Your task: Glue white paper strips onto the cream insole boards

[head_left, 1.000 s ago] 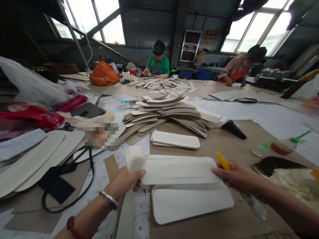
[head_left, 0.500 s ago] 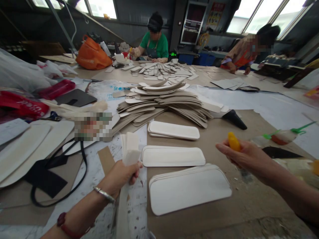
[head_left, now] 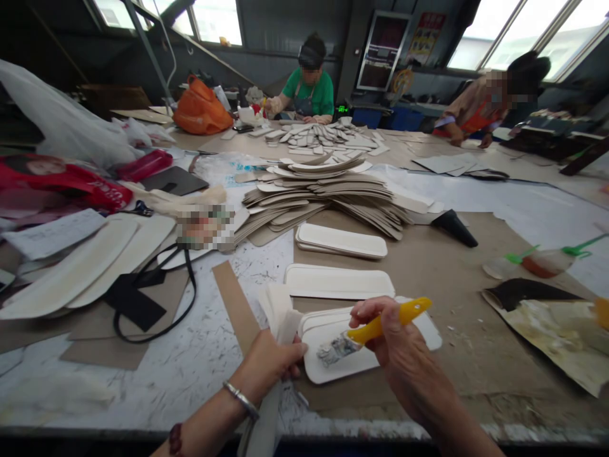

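My right hand is closed round a yellow-handled brush whose bristles rest on the top piece of a small stack of white rounded panels near the table's front edge. My left hand is closed on a bundle of white strips, just left of that stack. One white panel lies flat beyond the stack, and another small pile of white panels lies farther back.
A big heap of grey-brown cut pieces fills the table's middle. A black cone and green-capped glue bottles lie right. Large white pieces and a black strap lie left. Two people work at the far side, beside an orange bag.
My right hand laid the white panel it carried onto the table, then swung the brush down onto the near stack. My left hand kept its strips. The view shifted closer to the table edge.
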### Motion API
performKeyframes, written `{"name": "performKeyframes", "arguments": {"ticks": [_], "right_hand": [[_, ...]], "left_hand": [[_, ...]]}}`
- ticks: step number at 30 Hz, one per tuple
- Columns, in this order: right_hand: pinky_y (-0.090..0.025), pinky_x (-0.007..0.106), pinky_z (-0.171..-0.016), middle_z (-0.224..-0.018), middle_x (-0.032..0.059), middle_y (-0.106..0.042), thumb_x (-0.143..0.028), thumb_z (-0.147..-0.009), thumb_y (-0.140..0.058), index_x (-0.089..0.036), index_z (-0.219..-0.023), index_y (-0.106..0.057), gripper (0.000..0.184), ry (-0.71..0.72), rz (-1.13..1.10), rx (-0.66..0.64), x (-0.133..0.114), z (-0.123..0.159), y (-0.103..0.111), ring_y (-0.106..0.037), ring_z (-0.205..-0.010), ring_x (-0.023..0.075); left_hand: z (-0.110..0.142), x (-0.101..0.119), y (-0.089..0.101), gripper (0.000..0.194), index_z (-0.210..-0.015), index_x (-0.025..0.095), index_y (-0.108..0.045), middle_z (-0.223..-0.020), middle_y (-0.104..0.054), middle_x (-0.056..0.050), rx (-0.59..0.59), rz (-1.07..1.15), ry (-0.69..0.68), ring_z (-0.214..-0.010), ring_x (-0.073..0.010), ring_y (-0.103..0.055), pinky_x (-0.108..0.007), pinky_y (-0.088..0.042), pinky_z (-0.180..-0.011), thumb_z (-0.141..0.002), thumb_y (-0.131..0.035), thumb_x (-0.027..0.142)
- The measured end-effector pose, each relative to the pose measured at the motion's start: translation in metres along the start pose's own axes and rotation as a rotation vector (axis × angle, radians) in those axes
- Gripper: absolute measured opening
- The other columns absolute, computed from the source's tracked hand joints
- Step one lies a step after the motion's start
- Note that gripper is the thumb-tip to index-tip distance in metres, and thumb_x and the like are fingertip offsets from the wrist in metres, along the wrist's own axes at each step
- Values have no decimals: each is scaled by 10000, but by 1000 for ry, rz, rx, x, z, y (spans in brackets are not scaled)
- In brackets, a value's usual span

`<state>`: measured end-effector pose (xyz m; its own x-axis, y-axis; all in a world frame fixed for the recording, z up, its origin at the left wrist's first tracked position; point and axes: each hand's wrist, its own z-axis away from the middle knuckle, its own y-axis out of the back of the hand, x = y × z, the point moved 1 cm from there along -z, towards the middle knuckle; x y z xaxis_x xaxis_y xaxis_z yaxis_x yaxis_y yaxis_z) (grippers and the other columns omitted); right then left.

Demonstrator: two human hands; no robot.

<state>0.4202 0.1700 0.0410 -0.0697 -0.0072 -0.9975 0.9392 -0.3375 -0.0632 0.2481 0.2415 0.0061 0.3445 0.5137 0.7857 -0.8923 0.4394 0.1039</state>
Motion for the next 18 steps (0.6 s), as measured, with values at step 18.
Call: {"name": "performKeyframes", "arguments": {"ticks": [18], "right_hand": [[-512, 266, -592, -707, 26, -629, -530, -835, -569, -184, -829, -586, 346, -8, 439, 56, 7, 18, 11, -641, -619, 185]], "left_hand": [[-5, -16, -3, 129, -558, 147, -534, -413, -540, 9, -20, 40, -29, -377, -120, -507, -175, -358, -333, -672, -560, 92]]}}
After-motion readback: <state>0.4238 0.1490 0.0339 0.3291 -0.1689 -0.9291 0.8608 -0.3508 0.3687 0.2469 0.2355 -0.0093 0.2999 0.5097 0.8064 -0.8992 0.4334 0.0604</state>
